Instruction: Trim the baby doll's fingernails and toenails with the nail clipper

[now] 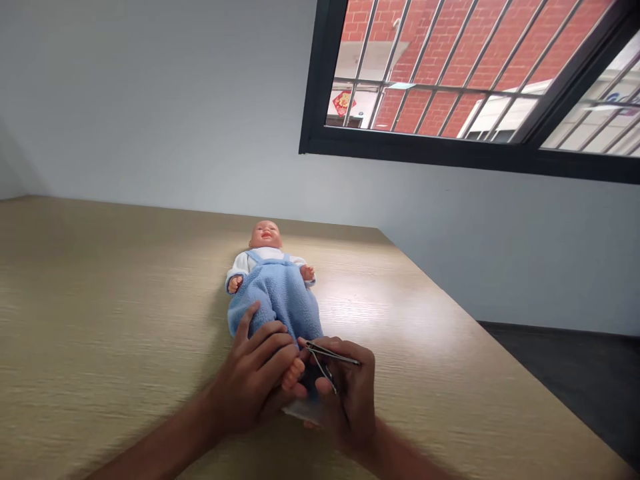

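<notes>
A baby doll (273, 287) in blue fleece overalls and a white shirt lies on its back on the wooden table (100, 300), head away from me. My left hand (255, 380) is wrapped round the doll's leg, and its bare foot (293, 373) pokes out between my fingers. My right hand (350, 393) is closed on a metal nail clipper (327, 357), whose tip sits right at the doll's toes.
The table's right edge (450, 300) runs diagonally, with dark floor (575, 373) beyond it. A pale wall stands behind the table, and a dark-framed barred window (450, 87) is at the upper right. A white object lies partly hidden under my hands.
</notes>
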Available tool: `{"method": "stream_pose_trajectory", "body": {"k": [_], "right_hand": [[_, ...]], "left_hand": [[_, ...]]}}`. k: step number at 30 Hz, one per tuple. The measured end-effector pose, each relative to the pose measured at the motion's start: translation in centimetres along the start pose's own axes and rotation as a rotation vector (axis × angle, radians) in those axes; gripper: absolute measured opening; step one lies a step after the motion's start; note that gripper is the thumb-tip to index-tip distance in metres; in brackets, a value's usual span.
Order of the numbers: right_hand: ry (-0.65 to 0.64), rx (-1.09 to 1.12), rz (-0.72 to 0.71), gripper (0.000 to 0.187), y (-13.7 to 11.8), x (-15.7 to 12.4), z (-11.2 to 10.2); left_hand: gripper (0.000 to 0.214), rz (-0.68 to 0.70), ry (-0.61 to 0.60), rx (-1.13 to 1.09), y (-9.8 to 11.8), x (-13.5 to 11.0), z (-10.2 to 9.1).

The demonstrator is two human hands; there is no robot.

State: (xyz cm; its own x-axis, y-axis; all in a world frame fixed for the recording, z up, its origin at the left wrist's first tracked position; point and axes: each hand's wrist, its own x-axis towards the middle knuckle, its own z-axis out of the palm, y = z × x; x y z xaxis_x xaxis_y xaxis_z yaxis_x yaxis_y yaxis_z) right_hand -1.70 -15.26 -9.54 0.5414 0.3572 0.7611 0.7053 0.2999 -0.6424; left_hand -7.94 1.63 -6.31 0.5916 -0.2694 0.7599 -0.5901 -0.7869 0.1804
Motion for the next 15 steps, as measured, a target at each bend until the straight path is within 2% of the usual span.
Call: {"method": "stream_pose_trajectory", "body": {"k": [6, 11, 15], "right_hand": [[-0.086, 0.103, 0.012, 0.034, -1.4, -0.4, 0.1], [-0.273, 0.062, 0.013, 0.031, -2.6, 1.4, -1.1], [-0.332, -0.009, -0.013, 0.03, -3.3, 2.7, -2.0]], "left_hand": [[0.042, 0.045, 0.047, -0.074, -0.2, 0.1, -0.9], [0.044, 0.074, 0.026, -0.073, -0.3, 0.4, -1.0], [0.046, 0.051, 0.023, -0.101, -0.4, 0.1, -0.7]]}}
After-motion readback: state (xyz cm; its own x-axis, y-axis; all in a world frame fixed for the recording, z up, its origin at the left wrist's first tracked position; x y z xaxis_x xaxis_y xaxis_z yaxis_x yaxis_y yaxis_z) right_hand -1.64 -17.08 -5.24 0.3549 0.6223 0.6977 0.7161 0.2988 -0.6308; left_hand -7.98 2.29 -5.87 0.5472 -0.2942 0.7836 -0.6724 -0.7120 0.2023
